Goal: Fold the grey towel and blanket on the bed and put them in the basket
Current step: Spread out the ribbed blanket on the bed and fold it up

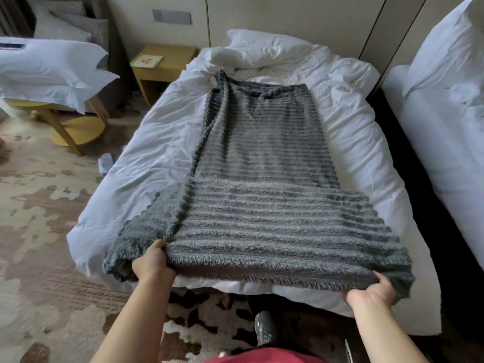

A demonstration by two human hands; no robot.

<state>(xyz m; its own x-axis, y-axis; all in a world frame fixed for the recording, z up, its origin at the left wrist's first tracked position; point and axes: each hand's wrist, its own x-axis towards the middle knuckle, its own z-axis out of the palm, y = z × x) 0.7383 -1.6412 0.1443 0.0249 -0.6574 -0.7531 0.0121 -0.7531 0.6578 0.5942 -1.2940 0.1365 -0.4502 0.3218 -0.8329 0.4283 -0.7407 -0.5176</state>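
left hand (153,263), right hand (372,293) — gripping blanket (262,205)

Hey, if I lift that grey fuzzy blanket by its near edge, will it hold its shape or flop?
Probably floppy: the blanket sags between the left hand and right hand gripping it and bunches in folds along its left side. Its thick ribbed pile suggests bulk and grip, so it likely won't slide easily over the bed.

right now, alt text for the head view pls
Both hands, left hand and right hand, grip the near edge of a grey ribbed fleece blanket laid lengthwise on a white bed, with a white pillow at its far end.
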